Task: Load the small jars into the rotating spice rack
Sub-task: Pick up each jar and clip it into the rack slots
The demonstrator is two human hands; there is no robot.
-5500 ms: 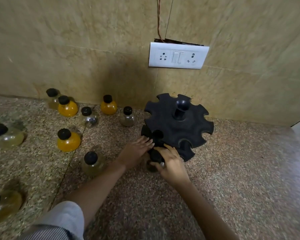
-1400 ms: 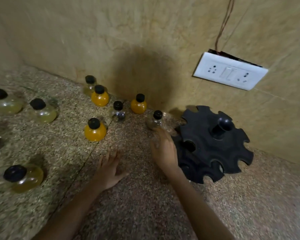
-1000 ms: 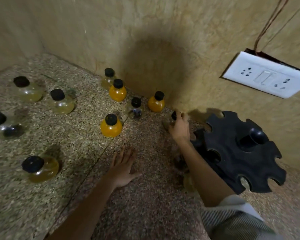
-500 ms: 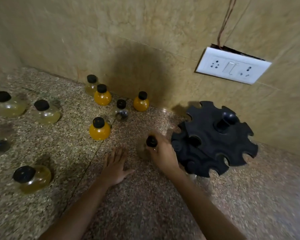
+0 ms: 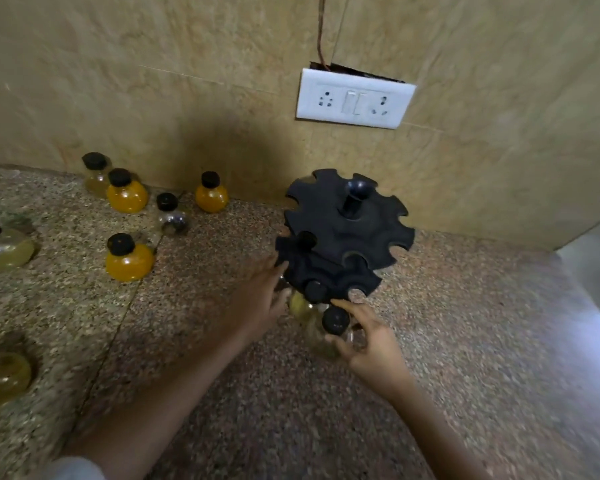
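Black plastic in two notched tiers round a centre post makes up the rotating spice rack [image 5: 347, 233]. It stands on the speckled stone desk [image 5: 465, 341], close to the tiled wall [image 5: 187, 81].

In the head view, two black caps sit in its notches: a left cap [image 5: 305, 239], and a near cap [image 5: 315, 291] at the lower tier's front edge, with a yellowish body showing below it. At least two jars therefore look loaded, and most of the notches in sight are bare.

The right hand [image 5: 371, 344] has its fingers and thumb curled round a clear jar [image 5: 334, 323], just below the near rim and not yet in a notch. The left hand [image 5: 257, 299] lays straight fingers against the lower tier's left edge and grips nothing; it is probably steadying or turning the rack.

Seven loose jars stand on the desk, well to the left of the rack: three orange jars [image 5: 129, 261], one small clear one [image 5: 172, 218] and three pale yellow jars [image 5: 4, 249].

The task looks to be at an early stage, with the held jar to seat and seven more to fetch.
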